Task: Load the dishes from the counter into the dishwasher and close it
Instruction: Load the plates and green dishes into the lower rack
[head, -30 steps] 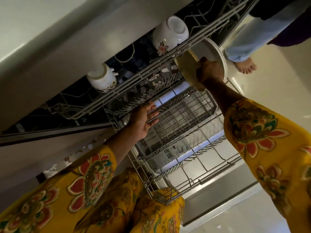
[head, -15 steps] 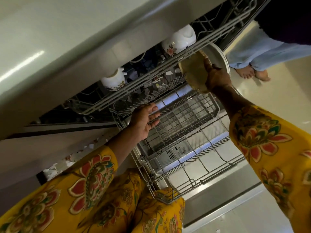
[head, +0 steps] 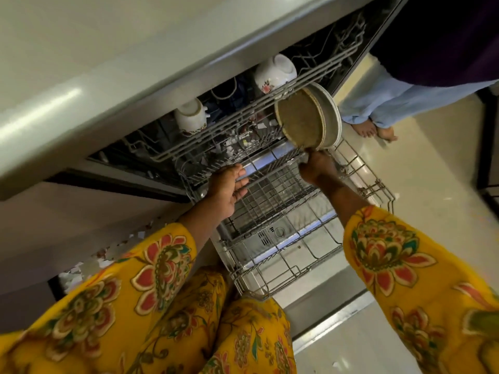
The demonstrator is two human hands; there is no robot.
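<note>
Two plates: a round tan-faced plate [head: 299, 120] and a round white plate [head: 330, 114] behind it stand on edge, stacked face to back, over the far right corner of the pulled-out lower rack, their top rims close under the front rail of the upper rack.
Right hand: the right hand [head: 317, 168] grips the pair at their bottom edge, fingers curled up around the rims; the fingertips are hidden behind the plates.
Left hand: the left hand [head: 229, 187] is spread, fingers straight and close together, palm turned toward the grey wire lower rack [head: 272, 201]; it holds nothing, and whether the fingertips touch the wires I cannot tell.
Step in hand: seating the plates in the lower rack, by my reading.
Doing it well: lower the pair clear of the upper rail, split them so each drops between its own tines, and keep them upright; a steadying touch from the free hand would stop the rack rolling.
Upper rack: the grey wire upper rack [head: 270, 103] carries two upturned white floral cups, one at right [head: 274, 72] and one at left [head: 190, 118].
Door: the steel dishwasher door [head: 332, 306] lies open beneath the lower rack.
Counter: the pale counter edge [head: 135, 63] overhangs the machine.
Bystander: another person's bare feet [head: 374, 130] stand on the floor just beyond the door.
</note>
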